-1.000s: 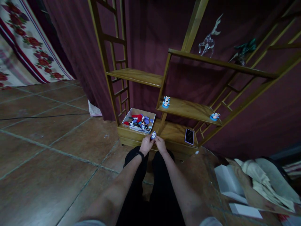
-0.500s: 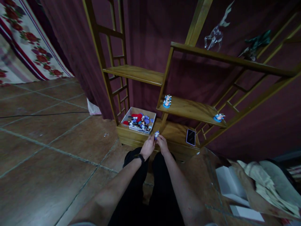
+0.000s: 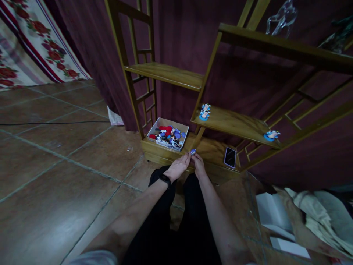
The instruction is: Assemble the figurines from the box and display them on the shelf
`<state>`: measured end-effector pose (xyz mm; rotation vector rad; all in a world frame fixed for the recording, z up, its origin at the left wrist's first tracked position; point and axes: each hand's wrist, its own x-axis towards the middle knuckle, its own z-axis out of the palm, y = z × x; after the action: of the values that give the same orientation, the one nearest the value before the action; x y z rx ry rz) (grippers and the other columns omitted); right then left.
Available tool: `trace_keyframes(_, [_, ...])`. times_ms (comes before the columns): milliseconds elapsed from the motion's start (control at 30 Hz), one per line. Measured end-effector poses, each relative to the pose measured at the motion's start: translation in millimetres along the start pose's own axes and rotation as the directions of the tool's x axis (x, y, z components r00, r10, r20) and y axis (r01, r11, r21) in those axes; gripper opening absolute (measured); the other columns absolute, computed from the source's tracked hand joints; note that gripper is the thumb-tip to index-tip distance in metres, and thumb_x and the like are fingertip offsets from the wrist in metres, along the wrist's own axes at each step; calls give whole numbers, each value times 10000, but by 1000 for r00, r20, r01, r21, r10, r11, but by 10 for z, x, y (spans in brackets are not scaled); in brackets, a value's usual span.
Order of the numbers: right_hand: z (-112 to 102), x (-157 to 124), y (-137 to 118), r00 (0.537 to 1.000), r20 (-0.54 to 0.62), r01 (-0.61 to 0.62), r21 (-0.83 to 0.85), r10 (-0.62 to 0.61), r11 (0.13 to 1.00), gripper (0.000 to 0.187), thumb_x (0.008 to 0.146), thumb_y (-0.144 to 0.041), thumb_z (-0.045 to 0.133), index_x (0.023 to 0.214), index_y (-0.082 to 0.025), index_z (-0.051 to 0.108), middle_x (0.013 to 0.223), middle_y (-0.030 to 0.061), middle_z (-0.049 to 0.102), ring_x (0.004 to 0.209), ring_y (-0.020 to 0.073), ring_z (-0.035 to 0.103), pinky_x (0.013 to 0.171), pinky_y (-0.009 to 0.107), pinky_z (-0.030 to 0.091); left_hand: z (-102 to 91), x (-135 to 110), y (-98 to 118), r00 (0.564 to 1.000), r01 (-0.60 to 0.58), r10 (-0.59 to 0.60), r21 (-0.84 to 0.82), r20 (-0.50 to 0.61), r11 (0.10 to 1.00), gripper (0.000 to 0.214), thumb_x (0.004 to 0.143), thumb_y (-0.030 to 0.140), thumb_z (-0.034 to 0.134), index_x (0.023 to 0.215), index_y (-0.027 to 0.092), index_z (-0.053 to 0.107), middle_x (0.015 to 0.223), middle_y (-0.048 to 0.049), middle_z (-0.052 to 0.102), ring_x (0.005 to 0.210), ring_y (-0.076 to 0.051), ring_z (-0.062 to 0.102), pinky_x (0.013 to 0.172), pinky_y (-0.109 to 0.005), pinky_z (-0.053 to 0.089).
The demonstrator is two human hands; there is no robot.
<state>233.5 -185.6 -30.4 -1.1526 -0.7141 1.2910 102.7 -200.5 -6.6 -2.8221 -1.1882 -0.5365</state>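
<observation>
A tiny blue and white figurine point(image 3: 193, 151) sits at the fingertips of both hands, just above the bottom board of a wooden shelf unit point(image 3: 212, 149). My right hand point(image 3: 198, 165) pinches the figurine. My left hand point(image 3: 179, 167), with a black band on the wrist, has its fingers stretched out and touches the toy from the left. Just behind the hands stands a white box point(image 3: 168, 133) full of small red, blue and purple toys.
Two blue-based figurines point(image 3: 204, 111) stand at the left end of the middle shelf and one figurine point(image 3: 271, 135) at its right end. A dark phone point(image 3: 230, 157) lies on the bottom board. White papers and cloth point(image 3: 303, 217) lie on the tiled floor at right. A glass deer point(image 3: 281, 16) stands on the top shelf.
The view has moved closer to the shelf. Both hands with the figurine have shifted a little to the right and forward, and my left fingers have stretched out.
</observation>
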Motion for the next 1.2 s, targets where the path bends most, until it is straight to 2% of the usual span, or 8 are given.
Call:
trace_keyframes(200, [-38,23,-14,1000,7,-6,0,6,1000,284,571,-288,637,835,-194,676,864,3,689,788,172,599,683,260,460,89,11,15,1000,2,-2,-20,-21,1000,589,791,3,287,1365,59,167,1351,-209,370,1272,-214,329,1016,-329,339])
trace_keyframes(400, [-44,8,-51,999,22,-26,52,25,998,296,568,-263,646,855,-200,681,860,-2,692,785,164,607,691,255,467,79,29,15,1000,-16,15,-24,-17,1000,586,795,4,263,1369,56,163,1397,-196,310,1303,-205,261,1043,-330,299])
trace_keyframes(567, [-41,14,-52,999,13,-42,44,42,998,281,569,-267,653,840,-196,678,824,-2,693,748,159,612,679,257,475,88,22,20,1000,-4,4,-49,-3,999,613,777,-3,288,1373,45,150,1398,-214,295,1301,-211,269,1036,-337,302])
trace_keyframes(767, [-74,58,-5,998,8,-63,0,63,998,254,581,-290,661,813,-188,666,793,4,694,709,154,624,676,268,487,101,17,-3,996,60,-75,-251,-52,966,642,746,5,357,1365,106,222,1348,-169,388,1254,-211,361,1008,-326,336])
trace_keyframes(867, [-71,61,4,997,38,-74,1,74,997,248,601,-279,650,829,-180,658,795,20,698,719,158,640,701,287,493,150,51,-22,970,142,-213,-437,-117,888,546,762,49,395,1297,157,373,1252,-128,491,1143,-191,485,961,-313,389])
trace_keyframes(967, [-51,59,1,994,60,-90,-1,90,996,255,622,-289,641,846,-170,656,785,39,702,715,162,653,700,290,495,233,108,-48,896,255,-420,-610,-143,750,435,749,71,443,1167,165,516,1094,-100,596,1002,-180,571,905,-316,434])
trace_keyframes(1067, [-39,60,-1,995,52,-86,4,86,996,273,640,-325,629,860,-165,653,795,50,703,710,163,656,680,287,502,296,161,-98,823,343,-564,-734,-66,587,382,704,72,499,1065,159,588,947,-72,654,872,-171,610,829,-311,470])
trace_keyframes(1200, [-44,63,7,996,59,-71,11,70,997,295,616,-333,664,852,-157,653,776,47,698,671,154,646,678,298,517,312,207,-190,760,363,-647,-872,71,330,244,672,120,562,894,152,657,821,-45,678,764,-158,611,775,-303,472])
